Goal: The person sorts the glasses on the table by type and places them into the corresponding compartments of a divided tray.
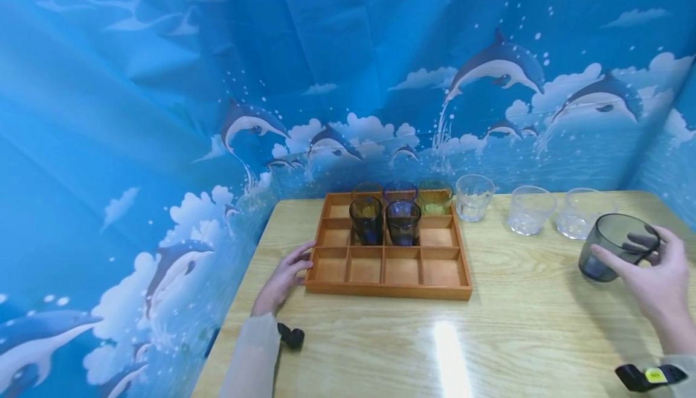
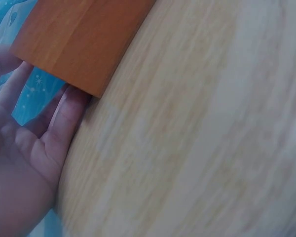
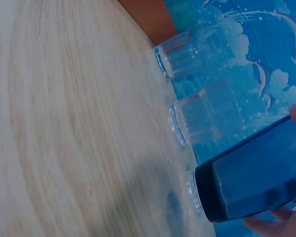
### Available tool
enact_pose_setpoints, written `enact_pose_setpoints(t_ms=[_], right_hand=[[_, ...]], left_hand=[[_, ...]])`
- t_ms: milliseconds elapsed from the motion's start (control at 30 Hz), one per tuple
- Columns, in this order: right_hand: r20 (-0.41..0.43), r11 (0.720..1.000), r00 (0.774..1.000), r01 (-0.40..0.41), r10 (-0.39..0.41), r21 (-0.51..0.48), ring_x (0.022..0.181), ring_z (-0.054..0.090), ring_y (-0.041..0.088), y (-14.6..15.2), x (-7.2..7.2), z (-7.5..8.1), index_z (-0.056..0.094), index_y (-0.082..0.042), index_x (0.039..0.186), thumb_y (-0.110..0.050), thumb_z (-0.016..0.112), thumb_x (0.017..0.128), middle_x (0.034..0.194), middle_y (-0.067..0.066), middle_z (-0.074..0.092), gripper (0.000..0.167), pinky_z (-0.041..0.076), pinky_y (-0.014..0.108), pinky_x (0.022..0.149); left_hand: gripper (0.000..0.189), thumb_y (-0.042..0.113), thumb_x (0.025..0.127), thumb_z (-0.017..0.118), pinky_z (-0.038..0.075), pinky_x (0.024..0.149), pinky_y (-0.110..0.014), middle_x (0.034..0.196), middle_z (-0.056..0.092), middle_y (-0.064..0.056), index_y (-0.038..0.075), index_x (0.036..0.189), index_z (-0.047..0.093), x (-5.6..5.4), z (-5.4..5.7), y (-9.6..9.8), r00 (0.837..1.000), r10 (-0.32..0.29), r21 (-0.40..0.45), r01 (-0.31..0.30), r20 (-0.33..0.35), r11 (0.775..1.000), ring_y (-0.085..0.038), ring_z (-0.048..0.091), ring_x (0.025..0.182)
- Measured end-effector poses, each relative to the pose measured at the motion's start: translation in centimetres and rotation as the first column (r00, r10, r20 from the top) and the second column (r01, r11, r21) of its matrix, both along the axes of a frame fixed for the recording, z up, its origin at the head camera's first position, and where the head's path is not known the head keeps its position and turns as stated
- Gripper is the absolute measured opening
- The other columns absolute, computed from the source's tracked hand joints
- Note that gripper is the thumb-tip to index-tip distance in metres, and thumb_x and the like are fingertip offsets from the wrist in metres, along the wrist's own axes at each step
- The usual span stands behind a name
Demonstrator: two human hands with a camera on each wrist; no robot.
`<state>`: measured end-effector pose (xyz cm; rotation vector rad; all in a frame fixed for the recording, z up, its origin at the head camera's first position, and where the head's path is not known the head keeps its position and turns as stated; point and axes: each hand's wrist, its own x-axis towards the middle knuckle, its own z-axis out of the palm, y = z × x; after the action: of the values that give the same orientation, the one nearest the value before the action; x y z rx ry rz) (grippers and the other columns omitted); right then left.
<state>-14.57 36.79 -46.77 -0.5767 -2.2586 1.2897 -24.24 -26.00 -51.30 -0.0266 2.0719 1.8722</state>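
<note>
My right hand (image 1: 655,271) grips a smoky grey glass (image 1: 609,253) at the table's right side, thumb on the near side and fingers round the far side. In the right wrist view this glass (image 3: 256,173) appears raised off the tabletop. My left hand (image 1: 281,280) rests at the left side of a wooden compartment tray (image 1: 388,290), its fingertips touching the outer wall. Two dark glasses (image 1: 367,223) stand in the tray's middle row. Behind them, in the back row, are an amber glass (image 1: 367,191), a blue glass (image 1: 400,191) and a yellow-green glass (image 1: 436,199).
Right of the tray, along the table's back, stand three clear glasses: one beside the tray (image 1: 475,199), a middle one (image 1: 531,211) and a right one (image 1: 579,214) just behind the held glass. A blue dolphin-print curtain (image 1: 353,54) hangs behind the wooden table (image 1: 380,343).
</note>
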Motion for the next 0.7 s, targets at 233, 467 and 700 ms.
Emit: enact_pose_setpoints(t_ms=[233, 467, 700], right_hand=[[-0.063, 0.992, 0.990, -0.129, 0.128, -0.005, 0.085, 0.044, -0.012, -1.2, -0.3, 0.5, 0.025, -0.018, 0.144, -0.014, 0.078, 0.074, 0.100, -0.025, 0.046, 0.088, 0.035, 0.003, 0.068], [-0.073, 0.973, 0.971, -0.230, 0.229, -0.007, 0.089, 0.045, -0.010, -2.5, -0.5, 0.6, 0.027, -0.019, 0.143, -0.013, 0.077, 0.075, 0.103, -0.022, 0.047, 0.085, 0.033, 0.003, 0.071], [-0.083, 0.947, 0.944, -0.321, 0.318, -0.026, 0.092, 0.048, -0.006, -4.2, -1.0, 0.7, 0.030, -0.020, 0.139, -0.010, 0.077, 0.076, 0.104, -0.019, 0.051, 0.079, 0.036, 0.005, 0.074]], left_hand=[[0.051, 0.020, 0.092, 0.057, 0.043, 0.081, -0.039, 0.145, 0.030, -0.009, 0.022, 0.141, 0.042, 0.0, 0.2, 0.1, 1.000, 0.000, 0.000, 0.000, 0.000, 1.000, -0.028, 0.034, 0.125], [0.048, 0.022, 0.088, 0.061, 0.044, 0.080, -0.039, 0.141, 0.037, -0.006, 0.028, 0.134, 0.050, -0.1, -0.5, 0.1, 0.999, 0.041, -0.010, -0.041, -0.021, 0.999, -0.027, 0.038, 0.122], [0.047, 0.021, 0.088, 0.060, 0.044, 0.081, -0.040, 0.141, 0.037, -0.005, 0.029, 0.133, 0.051, -0.2, -0.5, 0.1, 0.999, 0.050, -0.015, -0.050, -0.017, 0.999, -0.027, 0.038, 0.123]])
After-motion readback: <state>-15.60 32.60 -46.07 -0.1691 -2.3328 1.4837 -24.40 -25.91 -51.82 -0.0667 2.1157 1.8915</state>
